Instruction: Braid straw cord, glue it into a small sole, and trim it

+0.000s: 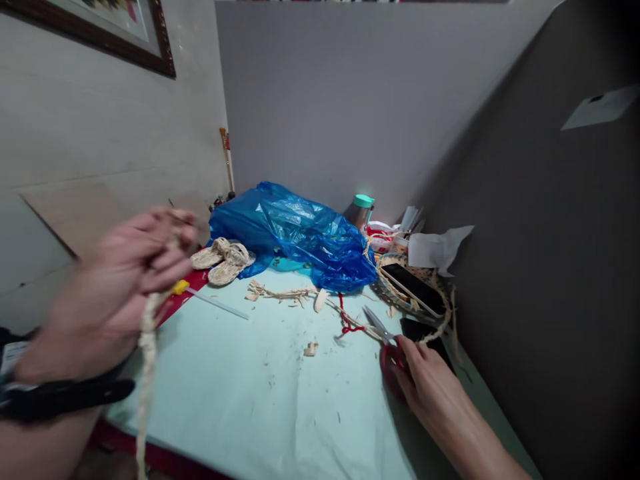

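My left hand, raised at the left and a little blurred, is closed around a pale braided straw cord. The cord hangs from the fist down past the lower edge of the view. At the right, my right hand has its fingers on the dark red handles of a pair of scissors, whose blades point away to the upper left, slightly apart. Beside the blades lie a red string and thin straw strands. A small straw scrap rests mid-table.
Small woven straw slippers sit at the back left, by a blue plastic bag. A yellow-handled tool lies nearby. A basket with a phone on it and a bottle stand at the back right, near a grey partition.
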Tool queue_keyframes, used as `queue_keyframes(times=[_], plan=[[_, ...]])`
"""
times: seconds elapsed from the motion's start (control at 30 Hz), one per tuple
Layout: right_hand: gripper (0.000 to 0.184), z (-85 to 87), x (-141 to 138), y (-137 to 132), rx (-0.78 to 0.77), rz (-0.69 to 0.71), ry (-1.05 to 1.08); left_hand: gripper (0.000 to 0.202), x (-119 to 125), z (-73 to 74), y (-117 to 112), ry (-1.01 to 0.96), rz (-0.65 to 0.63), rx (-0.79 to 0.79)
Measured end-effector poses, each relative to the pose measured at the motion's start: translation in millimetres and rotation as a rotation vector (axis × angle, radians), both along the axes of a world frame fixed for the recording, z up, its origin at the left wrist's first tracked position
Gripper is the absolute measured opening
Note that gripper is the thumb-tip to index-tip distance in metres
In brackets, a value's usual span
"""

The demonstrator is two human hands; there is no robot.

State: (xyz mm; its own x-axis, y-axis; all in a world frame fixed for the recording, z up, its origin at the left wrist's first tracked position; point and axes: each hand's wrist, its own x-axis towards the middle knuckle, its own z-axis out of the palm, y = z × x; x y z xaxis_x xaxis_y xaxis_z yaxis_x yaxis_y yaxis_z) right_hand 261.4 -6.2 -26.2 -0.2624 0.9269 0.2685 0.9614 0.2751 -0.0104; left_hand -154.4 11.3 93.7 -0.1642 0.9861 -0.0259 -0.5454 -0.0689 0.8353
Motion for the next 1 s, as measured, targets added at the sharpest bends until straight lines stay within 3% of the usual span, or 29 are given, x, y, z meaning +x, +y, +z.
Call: queue_keyframes(times=[0.03,0.1,0.23,0.33,0.47,0.6,0.77,0.9,1.0], plan=[[0.031,-1.2,0.5,-0.8,0.002,-0.012,-0.021,0.024,16.8,9.9,-5.5,0.023,-0.073,0.041],[0.031,4.8,-3.8,-3.5,0.010,-0.028,-0.075,0.023,43.9,12.0,-5.8,0.041,-0.198,0.018],[0.039,38.7,-41.9,-7.4,0.033,0.009,-0.158,0.022,63.1,-11.4,17.4,0.043,-0.368,-0.046],[0.042,54.7,-87.5,1.7,-0.068,0.250,-0.160,0.019,56.1,-23.2,34.8,0.036,-0.435,-0.068],[0.035,44.3,-129.9,28.4,-0.100,0.265,-0.132,0.010,42.6,-36.5,50.8,0.027,-0.467,-0.090],[0.036,25.7,-137.1,41.4,-0.111,0.318,-0.089,0.014,32.8,-51.7,59.2,-0.014,-0.432,-0.100],[0.049,17.2,-133.9,6.7,-0.175,0.488,-0.040,0.015,24.2,-55.7,61.9,-0.076,-0.370,-0.091],[0.057,10.7,-135.0,-27.4,-0.283,0.731,0.084,0.011,25.6,-52.4,59.8,-0.079,-0.347,-0.088],[0.055,16.2,-134.7,-31.4,-0.294,0.868,0.178,0.009,31.1,-49.5,56.4,-0.040,-0.352,-0.107]])
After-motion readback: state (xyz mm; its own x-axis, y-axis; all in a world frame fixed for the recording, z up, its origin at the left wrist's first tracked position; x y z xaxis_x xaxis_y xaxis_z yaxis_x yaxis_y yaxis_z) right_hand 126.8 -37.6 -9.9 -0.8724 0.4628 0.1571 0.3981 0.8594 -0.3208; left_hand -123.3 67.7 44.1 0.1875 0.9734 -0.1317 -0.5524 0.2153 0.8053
